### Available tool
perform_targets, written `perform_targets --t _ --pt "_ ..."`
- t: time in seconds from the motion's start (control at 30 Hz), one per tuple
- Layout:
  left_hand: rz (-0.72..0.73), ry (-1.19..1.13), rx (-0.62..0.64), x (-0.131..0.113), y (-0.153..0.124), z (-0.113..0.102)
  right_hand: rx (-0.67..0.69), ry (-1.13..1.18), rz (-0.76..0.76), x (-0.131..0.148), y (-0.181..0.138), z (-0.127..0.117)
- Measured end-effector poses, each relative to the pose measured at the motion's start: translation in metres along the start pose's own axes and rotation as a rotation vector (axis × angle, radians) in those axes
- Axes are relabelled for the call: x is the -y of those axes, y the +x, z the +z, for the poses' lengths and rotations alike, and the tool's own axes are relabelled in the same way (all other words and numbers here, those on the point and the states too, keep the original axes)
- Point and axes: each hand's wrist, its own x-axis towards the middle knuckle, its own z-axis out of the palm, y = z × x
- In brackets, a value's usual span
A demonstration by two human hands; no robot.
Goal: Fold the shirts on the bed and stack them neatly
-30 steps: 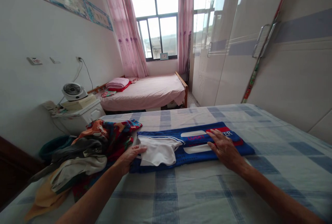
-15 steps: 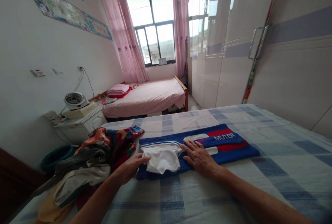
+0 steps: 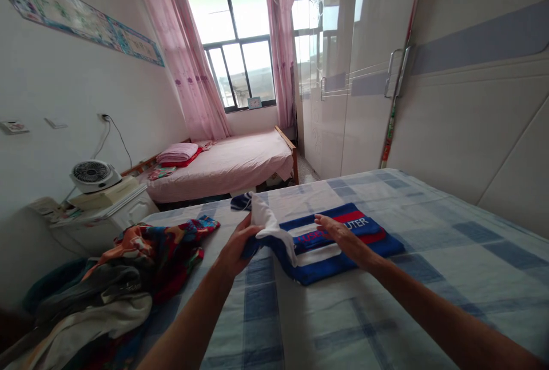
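Observation:
A blue garment point(image 3: 343, 250) with red and white panels and white lettering lies folded on the checked bedsheet point(image 3: 386, 313). My left hand point(image 3: 235, 247) is closed on its left end, lifting the blue cloth and its white lining point(image 3: 268, 224) up and over toward the right. My right hand point(image 3: 343, 238) lies flat, fingers stretched out, pressing on the middle of the garment.
A heap of colourful clothes point(image 3: 128, 267) lies at the left of the bed. Behind stand a white cabinet with a small fan point(image 3: 92, 174), a pink bed point(image 3: 223, 164) under the window, and a glossy wardrobe point(image 3: 364, 67) on the right.
My left hand has gripped the garment's left end and raised it, folding it rightward. My right hand slid back toward the middle. The view has shifted right.

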Motion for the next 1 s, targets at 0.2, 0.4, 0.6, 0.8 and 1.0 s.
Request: perform_targets --t 0.2,0.4,0.6,0.8,1.0 --pt "0.023 0.160 0.382 0.009 0.046 0.102 -0.065 0.505 0.215 0.007 -0.007 -0.048" --pt "0.502 1.055 0.183 0.071 0.036 0.104 0.014 0.667 0.448 -0.001 -0.016 -0.081" --pt "0.640 1.375 0.289 0.112 0.016 0.077 -0.086 0.177 0.409 -0.022 -0.009 -0.103" --pt "0.585 1.208 0.208 0.108 0.025 0.072 -0.607 -0.612 0.142 -0.030 -0.014 -0.126" --pt "0.523 1.268 0.059 0.093 0.048 0.039 -0.133 -0.851 -0.299 0.009 -0.045 -0.041"
